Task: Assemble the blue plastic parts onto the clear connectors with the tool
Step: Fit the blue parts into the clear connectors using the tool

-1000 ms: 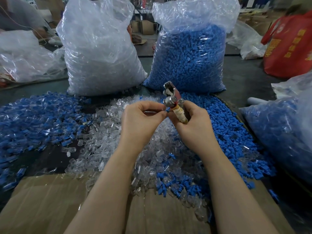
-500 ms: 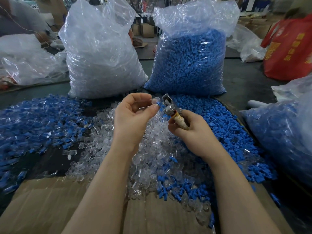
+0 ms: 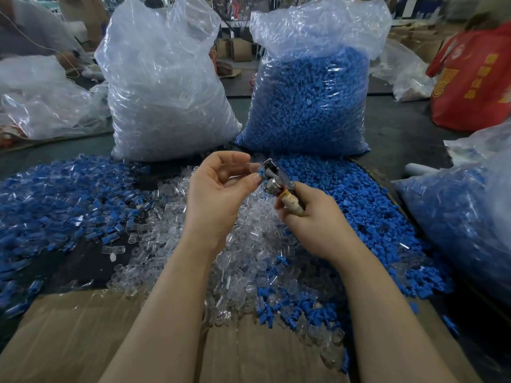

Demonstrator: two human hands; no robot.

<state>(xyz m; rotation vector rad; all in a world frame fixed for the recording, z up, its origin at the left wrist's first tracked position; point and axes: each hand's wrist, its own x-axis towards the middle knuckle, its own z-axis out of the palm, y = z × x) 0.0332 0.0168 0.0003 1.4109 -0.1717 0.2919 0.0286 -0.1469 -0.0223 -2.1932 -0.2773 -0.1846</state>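
While the left hand [image 3: 221,189] is pinching a small blue part [image 3: 260,173] between thumb and fingertip, the right hand [image 3: 318,217] is gripping the wrapped handle of the tool [image 3: 276,179], whose metal head is touching that part. Both hands are hovering above the pile of clear connectors [image 3: 249,258], with loose blue parts [image 3: 359,205] lying just to its right.

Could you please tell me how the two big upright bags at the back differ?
The left bag holds clear pieces, so it looks whitish; the right bag holds blue pieces. The left bag looks filled nearer its top; the right bag has empty crumpled plastic above its fill. Both are clear plastic, standing side by side.
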